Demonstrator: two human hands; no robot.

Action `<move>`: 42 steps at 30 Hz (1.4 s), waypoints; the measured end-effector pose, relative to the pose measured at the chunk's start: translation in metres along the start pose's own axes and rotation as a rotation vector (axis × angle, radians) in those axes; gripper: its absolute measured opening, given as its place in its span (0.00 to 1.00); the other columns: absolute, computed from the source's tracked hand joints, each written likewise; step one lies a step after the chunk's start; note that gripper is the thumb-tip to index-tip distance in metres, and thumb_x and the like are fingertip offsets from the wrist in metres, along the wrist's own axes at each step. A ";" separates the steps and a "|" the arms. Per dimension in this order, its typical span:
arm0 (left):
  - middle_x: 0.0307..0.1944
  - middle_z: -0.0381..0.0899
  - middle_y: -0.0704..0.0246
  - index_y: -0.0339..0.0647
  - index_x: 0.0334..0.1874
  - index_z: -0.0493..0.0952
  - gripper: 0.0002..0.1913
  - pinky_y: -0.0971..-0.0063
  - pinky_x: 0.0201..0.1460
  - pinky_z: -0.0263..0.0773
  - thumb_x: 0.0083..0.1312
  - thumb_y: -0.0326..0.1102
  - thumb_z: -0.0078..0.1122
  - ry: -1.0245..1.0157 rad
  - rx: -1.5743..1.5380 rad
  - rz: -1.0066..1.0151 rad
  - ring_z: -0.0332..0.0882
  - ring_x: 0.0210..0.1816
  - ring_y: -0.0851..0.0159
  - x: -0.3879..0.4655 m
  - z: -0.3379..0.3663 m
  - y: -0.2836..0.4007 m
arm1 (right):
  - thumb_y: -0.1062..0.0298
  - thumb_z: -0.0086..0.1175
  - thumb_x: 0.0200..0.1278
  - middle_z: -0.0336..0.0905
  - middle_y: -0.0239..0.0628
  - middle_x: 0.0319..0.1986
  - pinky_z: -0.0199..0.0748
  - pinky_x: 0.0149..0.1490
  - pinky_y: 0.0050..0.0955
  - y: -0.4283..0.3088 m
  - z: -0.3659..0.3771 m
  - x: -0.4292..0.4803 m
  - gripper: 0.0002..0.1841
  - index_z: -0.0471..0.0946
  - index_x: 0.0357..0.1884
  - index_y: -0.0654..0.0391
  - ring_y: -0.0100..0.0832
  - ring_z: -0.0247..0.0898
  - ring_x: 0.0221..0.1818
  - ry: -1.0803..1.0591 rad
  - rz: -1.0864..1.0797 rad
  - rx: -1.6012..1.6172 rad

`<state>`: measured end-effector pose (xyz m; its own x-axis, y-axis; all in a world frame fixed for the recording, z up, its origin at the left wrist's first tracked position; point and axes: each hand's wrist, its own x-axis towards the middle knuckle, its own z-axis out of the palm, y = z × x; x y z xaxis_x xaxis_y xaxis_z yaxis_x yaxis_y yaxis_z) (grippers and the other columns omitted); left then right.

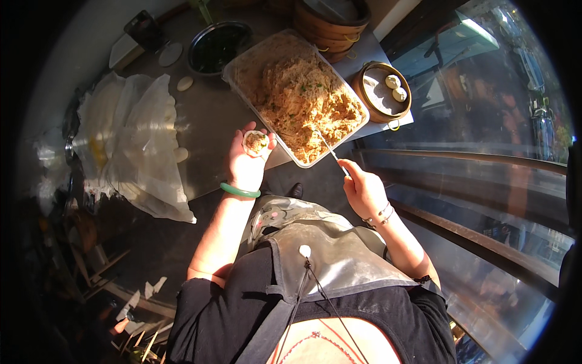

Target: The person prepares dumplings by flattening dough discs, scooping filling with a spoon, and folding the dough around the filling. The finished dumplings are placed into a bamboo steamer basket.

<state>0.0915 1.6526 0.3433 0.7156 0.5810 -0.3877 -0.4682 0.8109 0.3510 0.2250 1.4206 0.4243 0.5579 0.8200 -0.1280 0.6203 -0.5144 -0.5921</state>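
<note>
On the fingers of my left hand [247,161] lies a round dough wrapper [247,150] with a mound of meat filling [257,142] and bits of green on it. My right hand [363,186] grips the handle of a thin metal utensil [332,152]; its far end reaches into the filling, so its shape there is hidden. A large translucent plastic tub [305,165] holds the heap of minced filling [300,95] between and beyond my hands. Right of the tub, a round bamboo steamer [362,103] contains two pleated buns [396,88] on a pale liner.
Stacked bamboo steamers [313,27] stand behind the tub. A metal bowl of dark greens [220,48] is at the back left. Translucent plastic sheeting [141,136] covers pale dough pieces on the left, with a loose dough disc [185,83] nearby. A window [482,104] borders the right.
</note>
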 end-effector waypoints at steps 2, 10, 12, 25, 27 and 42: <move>0.43 0.74 0.51 0.37 0.52 0.68 0.18 0.54 0.51 0.72 0.73 0.46 0.41 0.118 0.050 0.035 0.75 0.46 0.46 -0.009 0.002 -0.009 | 0.74 0.52 0.55 0.77 0.45 0.25 0.74 0.32 0.40 -0.001 0.013 -0.004 0.22 0.70 0.55 0.54 0.44 0.76 0.27 0.012 -0.040 -0.068; 0.43 0.76 0.52 0.37 0.47 0.69 0.16 0.57 0.50 0.72 0.73 0.45 0.40 0.138 -0.045 -0.098 0.75 0.46 0.49 -0.017 -0.015 -0.016 | 0.77 0.51 0.55 0.78 0.47 0.29 0.74 0.32 0.37 -0.010 0.025 -0.031 0.24 0.69 0.57 0.60 0.45 0.76 0.27 -0.136 -0.112 -0.164; 0.44 0.76 0.52 0.36 0.47 0.68 0.17 0.57 0.51 0.72 0.73 0.45 0.40 0.141 -0.032 -0.103 0.75 0.47 0.49 -0.018 -0.013 -0.019 | 0.74 0.51 0.56 0.76 0.46 0.23 0.73 0.29 0.39 -0.009 0.024 -0.033 0.24 0.68 0.58 0.59 0.45 0.75 0.23 -0.127 -0.147 -0.103; 0.43 0.78 0.60 0.36 0.51 0.69 0.17 0.61 0.52 0.72 0.73 0.44 0.42 0.242 0.053 -0.042 0.77 0.46 0.58 -0.022 0.017 -0.026 | 0.81 0.42 0.61 0.60 0.22 0.17 0.54 0.25 0.16 -0.040 -0.015 -0.004 0.21 0.69 0.57 0.61 0.14 0.53 0.20 -0.272 0.246 0.710; 0.43 0.78 0.61 0.37 0.50 0.70 0.18 0.61 0.52 0.72 0.73 0.45 0.41 0.199 0.090 -0.013 0.77 0.46 0.59 -0.016 0.024 -0.025 | 0.82 0.46 0.58 0.61 0.28 0.16 0.59 0.27 0.19 -0.038 -0.009 -0.007 0.21 0.71 0.55 0.60 0.18 0.54 0.19 -0.178 0.131 0.652; 0.41 0.77 0.59 0.37 0.46 0.71 0.19 0.53 0.55 0.70 0.72 0.48 0.42 0.186 -0.007 -0.029 0.75 0.47 0.50 -0.005 0.047 -0.029 | 0.81 0.50 0.56 0.79 0.44 0.29 0.72 0.30 0.25 -0.043 0.000 -0.011 0.23 0.72 0.56 0.59 0.37 0.75 0.22 0.031 -0.136 0.393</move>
<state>0.1257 1.6228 0.3756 0.6208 0.5597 -0.5490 -0.4526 0.8276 0.3319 0.1919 1.4337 0.4510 0.5056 0.8627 -0.0069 0.4352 -0.2620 -0.8614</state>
